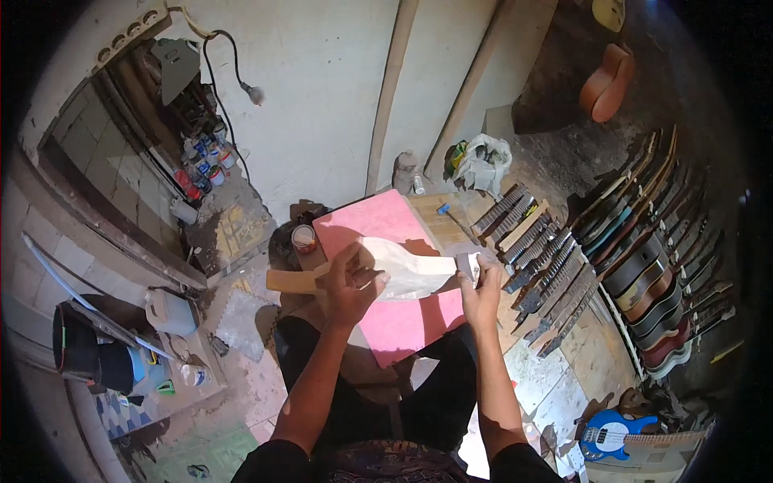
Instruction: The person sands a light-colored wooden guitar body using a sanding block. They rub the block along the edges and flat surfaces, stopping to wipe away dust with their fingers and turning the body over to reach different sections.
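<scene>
Pale wood piece (411,270), long and curved w/ a tan left end, spans the ctr of the frame over a pink board (362,219). L hand (352,283) is clamped on it, left of ctr, fingers bent; R hand (481,291) is closed on a small grey pad (465,264) at the piece's right end. Round tin (303,237) sits near the board's left edge. Right of ctr: a row of fretted necks (549,270); beyond, far right, stacked guitars (642,278). Lower right: blue bass w/ white plate (608,435). Upper right: brown guitar body (608,84), hanging. White plastic bag (487,161), upper ctr-right, approx. by the wall.
</scene>
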Motion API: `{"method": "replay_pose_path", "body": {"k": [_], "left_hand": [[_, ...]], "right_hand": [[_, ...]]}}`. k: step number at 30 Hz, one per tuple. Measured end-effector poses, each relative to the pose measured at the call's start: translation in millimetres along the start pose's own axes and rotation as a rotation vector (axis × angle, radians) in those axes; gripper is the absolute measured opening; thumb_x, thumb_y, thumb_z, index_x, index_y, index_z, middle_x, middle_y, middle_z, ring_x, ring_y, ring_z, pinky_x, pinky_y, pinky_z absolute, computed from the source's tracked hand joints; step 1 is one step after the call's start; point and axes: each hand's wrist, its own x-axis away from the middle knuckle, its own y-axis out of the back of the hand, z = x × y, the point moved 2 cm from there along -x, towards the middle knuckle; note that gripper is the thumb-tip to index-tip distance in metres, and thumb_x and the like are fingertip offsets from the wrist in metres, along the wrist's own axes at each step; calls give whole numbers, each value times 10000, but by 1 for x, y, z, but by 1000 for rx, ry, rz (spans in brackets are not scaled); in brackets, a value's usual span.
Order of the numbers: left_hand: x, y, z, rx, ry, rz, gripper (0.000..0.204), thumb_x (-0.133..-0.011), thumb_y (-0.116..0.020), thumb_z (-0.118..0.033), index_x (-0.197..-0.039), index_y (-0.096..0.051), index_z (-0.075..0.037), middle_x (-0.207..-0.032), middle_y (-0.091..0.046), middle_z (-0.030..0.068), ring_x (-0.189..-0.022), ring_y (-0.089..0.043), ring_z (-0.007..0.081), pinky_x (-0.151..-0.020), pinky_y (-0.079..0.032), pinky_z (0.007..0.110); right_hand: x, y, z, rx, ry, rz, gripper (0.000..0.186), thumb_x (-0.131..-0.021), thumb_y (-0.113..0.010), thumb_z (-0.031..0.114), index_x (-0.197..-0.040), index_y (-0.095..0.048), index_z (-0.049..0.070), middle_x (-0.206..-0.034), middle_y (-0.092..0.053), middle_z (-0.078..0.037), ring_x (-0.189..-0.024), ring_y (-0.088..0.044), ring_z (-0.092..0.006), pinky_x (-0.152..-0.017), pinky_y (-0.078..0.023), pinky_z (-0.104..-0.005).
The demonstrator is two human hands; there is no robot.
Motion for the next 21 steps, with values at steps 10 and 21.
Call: {"method": "replay_pose_path", "body": {"k": [10, 21], "left_hand": [[8, -12, -14, -93, 210, 117, 535, -739, -932, -88, -1168, -615, -40, -1026, -712, 45, -906, -694, 159, -833, -588, 336], [4, 22, 0, -142, 199, 112, 474, -714, -948, -152, -1082, -677, -28, -1035, -717, 71, -918, -705, 182, -839, -593, 350]], "right_hand": [[20, -1, 57, 263, -23, 90, 493, -859, -808, 159, -1306, -664, 12, -1143, -601, -203, -1015, -644, -378, -880, -533, -458], [27, 15, 59, 194, 59, 59, 422, -825, -801, 135, -1209, -706, -13, -1093, -709, -236, -1014, -684, -401, -898, -541, -475]]}}
